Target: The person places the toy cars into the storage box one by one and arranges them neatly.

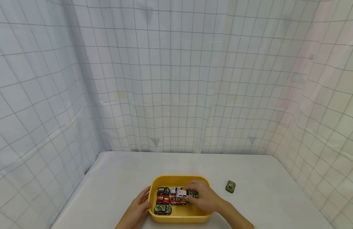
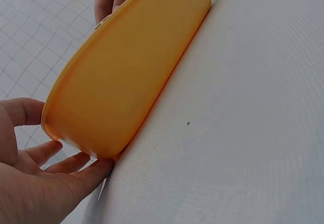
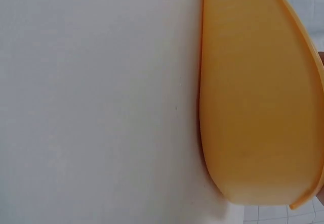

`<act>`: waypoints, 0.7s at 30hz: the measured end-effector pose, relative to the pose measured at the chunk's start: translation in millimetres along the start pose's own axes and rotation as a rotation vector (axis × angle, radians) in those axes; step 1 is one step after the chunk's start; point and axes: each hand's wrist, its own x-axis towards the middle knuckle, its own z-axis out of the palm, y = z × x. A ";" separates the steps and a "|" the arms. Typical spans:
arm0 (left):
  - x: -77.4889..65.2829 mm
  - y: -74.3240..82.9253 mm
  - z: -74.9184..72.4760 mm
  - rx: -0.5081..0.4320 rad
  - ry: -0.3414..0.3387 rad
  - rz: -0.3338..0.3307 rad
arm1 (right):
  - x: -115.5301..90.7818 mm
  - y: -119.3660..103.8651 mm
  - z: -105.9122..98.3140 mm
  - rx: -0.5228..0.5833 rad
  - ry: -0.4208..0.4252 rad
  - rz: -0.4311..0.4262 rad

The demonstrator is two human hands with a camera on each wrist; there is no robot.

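Observation:
A yellow plastic bin (image 1: 182, 219) sits on the white table, and its outer wall (image 2: 126, 67) fills much of both wrist views. My left hand (image 1: 138, 205) holds the bin's left end, thumb at the rim and fingertips against the outside (image 2: 53, 168). Inside the bin, my right hand (image 1: 203, 195) pinches a white toy car (image 1: 184, 194) over the other cars. Left of it stand a blue car (image 1: 163, 190), a red car (image 1: 162, 199) and a green camouflage car (image 1: 162, 209). An orange-red car (image 1: 177, 202) and another white car (image 1: 173, 191) are partly covered. The right wrist view barely catches the right hand.
A green camouflage toy vehicle (image 1: 230, 186) lies on the table (image 1: 259, 197), right of the bin. White cloth with a grey grid (image 1: 179, 79) hangs behind the table and along both sides.

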 end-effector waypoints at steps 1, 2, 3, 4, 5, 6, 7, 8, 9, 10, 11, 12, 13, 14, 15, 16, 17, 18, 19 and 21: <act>-0.4 0.2 -0.3 -0.001 0.000 0.001 | 2.3 -1.5 2.4 0.001 -0.010 -0.005; -0.8 0.3 -0.6 -0.001 -0.001 0.002 | 4.4 -3.0 4.7 -0.005 -0.022 -0.012; -1.2 0.4 -0.9 -0.002 -0.002 0.003 | 6.4 -4.5 6.9 -0.009 -0.036 -0.020; -1.5 0.5 -1.0 -0.002 -0.002 0.004 | 8.4 -6.0 8.9 -0.018 -0.049 -0.029; -1.7 0.6 -1.1 -0.002 -0.003 0.006 | 9.9 -7.4 10.7 -0.022 -0.062 -0.033; -1.9 0.8 -1.2 -0.001 -0.004 0.008 | 11.3 -8.8 12.3 -0.029 -0.074 -0.038; -2.1 0.8 -1.1 -0.003 -0.006 0.011 | 12.1 -9.9 13.6 -0.036 -0.086 -0.038; -2.3 0.7 -1.0 -0.005 -0.006 0.014 | 12.9 -10.9 14.5 -0.050 -0.097 -0.041; -2.4 0.9 -0.9 -0.007 -0.006 0.015 | 13.5 -11.8 15.1 -0.059 -0.105 -0.042; -2.8 1.2 -0.7 -0.008 -0.007 0.017 | 14.0 -12.5 15.5 -0.070 -0.114 -0.036; -3.1 1.5 -0.4 -0.010 -0.006 0.017 | 14.3 -13.0 15.8 -0.077 -0.124 -0.028; -3.5 2.0 -0.2 -0.012 -0.005 0.015 | 14.5 -13.2 16.2 -0.090 -0.133 -0.023; -3.9 2.3 0.0 -0.014 -0.003 0.012 | 14.7 -13.7 16.4 -0.099 -0.143 -0.018; -4.3 2.5 0.0 -0.015 0.000 0.010 | 15.0 -14.1 16.9 -0.108 -0.151 -0.016; -4.3 2.5 -0.2 -0.014 0.002 0.006 | 15.3 -14.4 17.4 -0.112 -0.159 -0.013; -4.3 2.6 -0.3 -0.013 0.003 0.005 | 15.6 -14.8 17.8 -0.117 -0.166 -0.008; -3.8 2.4 -0.5 -0.013 0.003 0.002 | 15.9 -15.0 18.2 -0.122 -0.171 -0.005; -3.2 1.9 -0.9 -0.011 0.002 0.003 | 16.0 -15.3 18.3 -0.124 -0.178 0.000; -2.5 1.2 -1.2 -0.009 0.000 0.005 | 16.3 -15.5 18.3 -0.124 -0.186 0.007; -0.8 0.1 -1.5 -0.005 -0.005 0.006 | 16.1 -15.0 18.1 -0.137 -0.204 0.015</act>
